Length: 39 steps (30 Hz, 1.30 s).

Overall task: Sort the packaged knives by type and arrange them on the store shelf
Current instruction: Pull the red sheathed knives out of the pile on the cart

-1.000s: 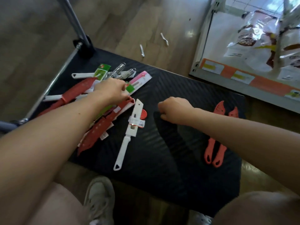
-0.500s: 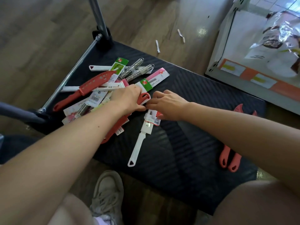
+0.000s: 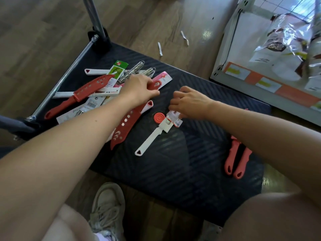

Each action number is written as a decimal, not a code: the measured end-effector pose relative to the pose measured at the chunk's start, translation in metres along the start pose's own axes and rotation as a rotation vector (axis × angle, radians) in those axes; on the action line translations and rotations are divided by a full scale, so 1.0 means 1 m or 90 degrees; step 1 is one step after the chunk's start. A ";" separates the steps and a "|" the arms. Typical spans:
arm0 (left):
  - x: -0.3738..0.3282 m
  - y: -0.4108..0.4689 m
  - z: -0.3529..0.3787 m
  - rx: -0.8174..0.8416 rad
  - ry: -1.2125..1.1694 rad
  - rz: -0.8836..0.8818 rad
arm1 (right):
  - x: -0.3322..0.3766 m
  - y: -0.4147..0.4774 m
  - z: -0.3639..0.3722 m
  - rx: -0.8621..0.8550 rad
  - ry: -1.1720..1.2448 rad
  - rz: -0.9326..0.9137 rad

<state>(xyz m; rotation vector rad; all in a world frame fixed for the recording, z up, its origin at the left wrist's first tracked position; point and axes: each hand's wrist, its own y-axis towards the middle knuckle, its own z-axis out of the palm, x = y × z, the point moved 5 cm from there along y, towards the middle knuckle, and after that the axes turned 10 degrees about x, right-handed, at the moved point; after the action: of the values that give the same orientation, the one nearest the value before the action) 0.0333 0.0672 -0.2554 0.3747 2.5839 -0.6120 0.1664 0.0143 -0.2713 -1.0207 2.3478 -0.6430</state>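
Note:
Packaged knives lie on a black cart platform (image 3: pixel 191 171). My left hand (image 3: pixel 139 91) is closed over a red-handled tool (image 3: pixel 156 84) that lies on a pink card (image 3: pixel 165 77) at the edge of the pile. My right hand (image 3: pixel 189 103) pinches the labelled blade end of a white-handled knife (image 3: pixel 152 138). A red disc (image 3: pixel 159 117) lies beside that label. A red sheathed knife (image 3: pixel 123 126) lies under my left forearm, and another red sheathed knife (image 3: pixel 78 96) lies at the left. Two coral knives (image 3: pixel 238 162) lie side by side at the right, partly hidden by my right arm.
The pile also holds a green card (image 3: pixel 118 68), metal peelers (image 3: pixel 133 72) and white-handled packs (image 3: pixel 97 71). The cart's metal pole (image 3: pixel 93 16) rises at the back left. A store shelf (image 3: pixel 260 84) with bagged goods stands at the right. My shoe (image 3: pixel 107 206) is below the platform.
My right hand moved from a loose fist to the white-handled knife's label. My left hand shifted right onto the red-handled tool. The red disc now shows beside the label.

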 end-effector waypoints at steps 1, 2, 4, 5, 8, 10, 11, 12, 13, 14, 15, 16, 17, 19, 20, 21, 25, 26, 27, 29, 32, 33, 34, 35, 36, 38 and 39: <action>-0.005 0.000 -0.006 -0.022 -0.017 0.012 | -0.006 -0.002 0.001 0.000 -0.003 0.013; -0.010 0.000 -0.012 -0.044 -0.034 0.023 | -0.012 -0.003 0.001 -0.001 -0.003 0.024; -0.020 -0.001 -0.023 -0.081 -0.075 0.043 | -0.019 -0.004 0.000 -0.005 -0.004 0.040; -0.023 -0.002 -0.027 -0.096 -0.094 0.053 | -0.021 -0.004 0.000 -0.005 -0.005 0.045; -0.031 -0.005 -0.034 -0.128 -0.113 0.074 | -0.018 -0.002 0.000 0.000 -0.008 0.042; -0.035 -0.006 -0.038 -0.144 -0.128 0.086 | -0.013 0.000 0.002 0.004 -0.008 0.038; -0.037 -0.007 -0.039 -0.150 -0.140 0.091 | -0.011 0.002 0.002 0.008 -0.002 0.041; -0.040 -0.007 -0.041 -0.156 -0.149 0.097 | -0.010 0.003 0.003 0.013 0.010 0.049; -0.043 -0.007 -0.043 -0.162 -0.156 0.102 | -0.010 0.004 0.003 0.018 0.029 0.062; -0.046 -0.007 -0.045 -0.169 -0.160 0.109 | -0.011 0.004 0.003 0.024 0.050 0.078; -0.049 -0.007 -0.046 -0.173 -0.164 0.117 | -0.013 0.003 0.004 0.029 0.070 0.095; -0.053 -0.007 -0.047 -0.175 -0.167 0.129 | -0.015 0.002 0.005 0.036 0.085 0.109; -0.057 -0.008 -0.048 -0.175 -0.167 0.141 | -0.017 0.000 0.008 0.045 0.097 0.121; -0.066 -0.008 -0.048 -0.179 -0.164 0.163 | -0.020 -0.005 0.014 0.064 0.111 0.132; -0.069 -0.009 -0.048 -0.182 -0.163 0.172 | -0.020 -0.007 0.018 0.066 0.113 0.128; -0.071 -0.009 -0.047 -0.185 -0.164 0.178 | -0.019 -0.007 0.020 0.061 0.111 0.122; -0.076 -0.010 -0.046 -0.191 -0.161 0.200 | -0.016 0.002 0.019 0.005 0.085 0.106; -0.076 -0.011 -0.047 -0.191 -0.166 0.207 | -0.014 0.006 0.019 0.001 0.073 0.094; -0.076 -0.011 -0.048 -0.190 -0.174 0.214 | -0.013 0.008 0.019 0.001 0.055 0.079; -0.079 -0.011 -0.050 -0.195 -0.192 0.230 | -0.012 0.010 0.020 0.001 0.012 0.043; -0.089 -0.009 -0.050 -0.209 -0.216 0.251 | -0.013 -0.001 0.027 0.011 -0.042 0.000; -0.094 -0.009 -0.048 -0.209 -0.220 0.259 | -0.016 -0.007 0.032 0.018 -0.054 -0.006; -0.100 -0.008 -0.045 -0.205 -0.222 0.271 | -0.019 -0.014 0.038 0.017 -0.067 -0.012; -0.107 -0.007 -0.041 -0.199 -0.223 0.284 | -0.022 -0.022 0.041 -0.002 -0.082 -0.017; -0.114 -0.007 -0.038 -0.194 -0.222 0.298 | -0.026 -0.031 0.044 -0.023 -0.095 -0.018; -0.128 -0.006 -0.032 -0.190 -0.219 0.321 | -0.037 -0.047 0.052 -0.088 -0.116 -0.019; -0.134 -0.007 -0.030 -0.188 -0.218 0.327 | -0.043 -0.054 0.056 -0.088 -0.133 -0.016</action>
<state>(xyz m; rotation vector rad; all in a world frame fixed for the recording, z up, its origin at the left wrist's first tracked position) 0.1353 0.0549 -0.1636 0.7270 2.0874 -0.0963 0.2539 0.0021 -0.2714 -1.1220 2.2219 -0.3675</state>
